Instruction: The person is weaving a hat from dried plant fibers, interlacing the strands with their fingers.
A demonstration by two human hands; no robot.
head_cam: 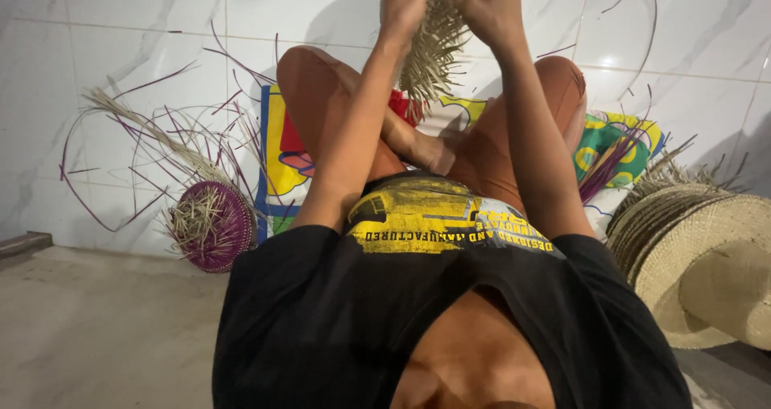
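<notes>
A white tiled floor carries a colourful mat, stacked straw hats and a purple woven piece. Above the crossed legs, the left hand and right hand pinch a half-woven straw piece, fingers closed on its strands.

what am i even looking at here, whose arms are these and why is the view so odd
There is no machine here. A person wears a camera on the head, looking down, so you see their black shirt, crossed legs and both arms stretched forward. The left hand and right hand are closed on a half-woven straw piece, its loose strands hanging down. The person sits on a colourful mat on a white tiled floor. To their left lies a purple woven piece with loose strands; to their right, a stack of straw hats.
</notes>
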